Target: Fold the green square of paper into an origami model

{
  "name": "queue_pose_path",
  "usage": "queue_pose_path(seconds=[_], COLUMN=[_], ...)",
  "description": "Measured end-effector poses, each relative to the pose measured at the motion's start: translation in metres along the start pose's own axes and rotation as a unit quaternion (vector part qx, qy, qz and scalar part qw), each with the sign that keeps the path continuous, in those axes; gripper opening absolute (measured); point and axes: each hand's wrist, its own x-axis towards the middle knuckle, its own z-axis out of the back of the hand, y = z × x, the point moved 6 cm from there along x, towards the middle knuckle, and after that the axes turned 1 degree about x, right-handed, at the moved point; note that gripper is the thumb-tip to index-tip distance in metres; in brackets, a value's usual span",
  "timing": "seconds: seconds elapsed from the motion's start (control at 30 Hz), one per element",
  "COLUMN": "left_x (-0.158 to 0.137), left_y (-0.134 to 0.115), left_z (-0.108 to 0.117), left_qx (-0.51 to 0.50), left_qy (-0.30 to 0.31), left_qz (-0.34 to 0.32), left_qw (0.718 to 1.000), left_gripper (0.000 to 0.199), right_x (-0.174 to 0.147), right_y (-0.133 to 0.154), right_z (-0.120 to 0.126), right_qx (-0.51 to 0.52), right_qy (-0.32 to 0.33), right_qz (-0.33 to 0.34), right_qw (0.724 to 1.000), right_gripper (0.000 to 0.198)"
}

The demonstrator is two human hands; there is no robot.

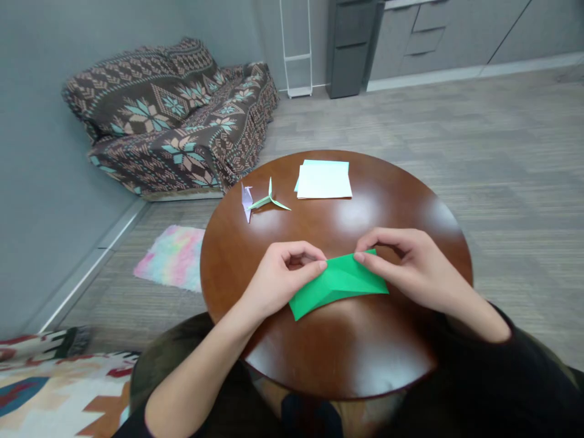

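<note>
A sheet of green paper (345,281), folded into a long strip with crease lines across it, is held just above the near half of the round table. My left hand (288,272) pinches its upper edge left of the middle, thumb in front and fingers behind. On the right, my right hand (406,261) grips the same upper edge between thumb and index finger. The strip's lower edge bends slightly, with its lower left corner pointing toward me.
The round brown table (246,277) bears a stack of pale paper sheets (325,181), a light green folded paper figure (270,199) and a purple folded paper piece (247,204). Beyond stand a patterned sofa (182,121) and a grey cabinet (350,52). A pastel fluffy rug (171,258) lies left.
</note>
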Motion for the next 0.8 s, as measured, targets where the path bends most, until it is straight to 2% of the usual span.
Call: queue_pose_path(seconds=[0.17,0.4,0.67,0.8], left_x=[0.000,-0.001,-0.001,0.001], left_y=[-0.001,-0.005,-0.007,-0.004], left_z=[-0.004,-0.006,0.000,0.008], left_qx=[-0.006,-0.038,-0.027,-0.027], left_qy=[-0.001,0.003,0.021,0.047], left_qz=[0.013,-0.008,-0.022,-0.004], left_qw=[1.000,0.999,0.999,0.999], left_gripper=[0.018,0.013,0.009,0.006], right_x=[-0.002,-0.006,-0.010,-0.012], right_y=[0.004,0.003,-0.007,-0.013], right_z=[0.001,0.007,0.034,0.053], right_qx=[-0.021,-0.011,-0.022,-0.015], right_qy=[-0.027,-0.084,-0.117,-0.148], right_qz=[0.029,0.045,0.024,0.015], right_qw=[0.999,0.995,0.993,0.989], right_gripper=[0.013,0.010,0.011,0.013])
